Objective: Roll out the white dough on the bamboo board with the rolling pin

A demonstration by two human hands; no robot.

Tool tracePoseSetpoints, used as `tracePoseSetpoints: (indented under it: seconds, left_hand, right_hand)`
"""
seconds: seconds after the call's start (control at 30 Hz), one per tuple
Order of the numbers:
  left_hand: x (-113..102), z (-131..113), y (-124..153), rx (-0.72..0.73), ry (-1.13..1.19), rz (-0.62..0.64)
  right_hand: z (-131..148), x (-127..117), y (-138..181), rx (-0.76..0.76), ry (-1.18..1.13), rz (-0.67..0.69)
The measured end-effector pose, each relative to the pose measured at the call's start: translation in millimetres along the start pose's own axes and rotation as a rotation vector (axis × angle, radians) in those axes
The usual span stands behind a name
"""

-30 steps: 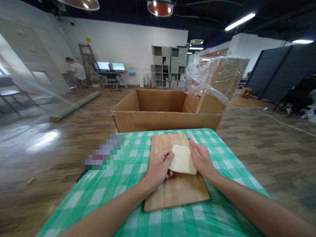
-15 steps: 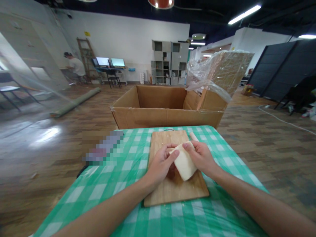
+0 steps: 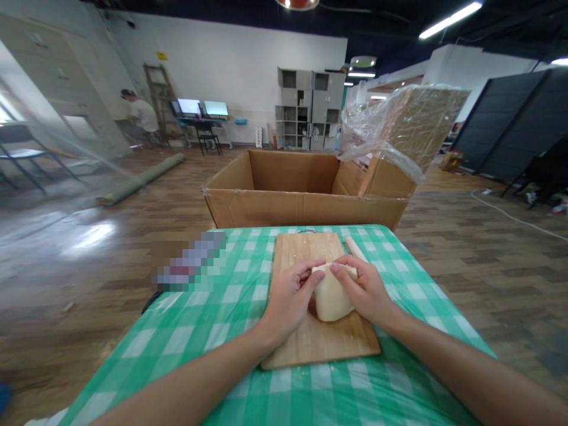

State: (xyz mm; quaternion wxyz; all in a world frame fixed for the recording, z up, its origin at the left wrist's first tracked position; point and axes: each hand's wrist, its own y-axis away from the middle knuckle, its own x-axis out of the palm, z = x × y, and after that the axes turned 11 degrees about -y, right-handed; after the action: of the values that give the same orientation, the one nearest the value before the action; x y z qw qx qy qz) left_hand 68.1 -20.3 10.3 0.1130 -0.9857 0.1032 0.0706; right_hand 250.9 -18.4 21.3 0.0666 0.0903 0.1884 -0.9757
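A pale, flattened piece of dough (image 3: 333,299) hangs between my two hands over a wooden cutting board (image 3: 306,349). My left hand (image 3: 295,290) pinches its upper left edge between thumb and fingers. At the upper right, my right hand (image 3: 361,287) grips the dough with its thumb on the near face; the fingers behind are partly hidden. Past my right hand lies a rolling pin (image 3: 355,248), its near part covered by that hand. Small crumbs speckle the board.
A green checked cloth (image 3: 177,343) covers the table. Beyond its far edge stands a large open cardboard box (image 3: 306,207) with plastic wrap (image 3: 370,127) at its right. A blurred-out object (image 3: 190,260) sits at the left edge. A person (image 3: 142,115) is far back left.
The dough's lower edge has swung up and looks shorter and more folded. My right hand has shifted slightly around its top edge. The whole view has moved a little.
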Motion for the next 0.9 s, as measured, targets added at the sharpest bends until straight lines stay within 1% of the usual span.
tracePoseSetpoints:
  seconds: [0.07,0.17,0.3,0.4,0.47,0.53,0.63,0.7,0.8,0.87,0.9]
  left_hand:
    - [-1.3,-2.3,-1.1,0.010,-0.023,-0.025]
    - [-3.4,-3.6,-2.7,-0.009,0.002,-0.026]
    - [-4.4,-3.5,-3.1,0.007,0.002,0.017]
    - [-3.5,-2.5,-2.6,-0.037,0.004,0.036]
    - [-3.0,-1.2,-2.6,-0.081,0.023,0.039]
    - [-2.8,0.2,-3.0,-0.078,0.021,0.042]
    - [-1.9,1.4,-3.6,-0.056,0.030,0.021]
    - [-0.5,2.1,-3.9,-0.088,0.089,0.020]
    - [0.7,3.3,-4.7,-0.151,0.176,0.081]
    - [-0.4,3.6,-4.9,-0.146,0.141,0.107]
    - [-1.3,3.5,-4.9,-0.128,0.100,0.098]
  right_hand:
    - [0.6,0.8,1.6,-0.014,0.006,-0.018]
    - [1.2,0.9,2.5,0.004,-0.040,-0.026]
    - [1.8,-1.1,-0.2,0.078,-0.127,0.074]
    - [2.9,-2.0,-2.1,0.037,-0.056,0.089]
    - [3.8,-1.7,-2.0,-0.017,0.005,0.061]
    - [4.5,-0.8,-0.6,-0.042,0.033,0.030]
    - [4.6,0.8,2.4,-0.039,0.040,0.005]
    - [4.4,1.5,4.0,-0.037,0.042,-0.003]
    - [5.3,1.4,4.8,-0.057,0.063,-0.023]
    - [7.1,0.7,4.3,-0.070,0.077,-0.008]
    - [8.2,0.3,3.8,-0.071,0.080,0.011]
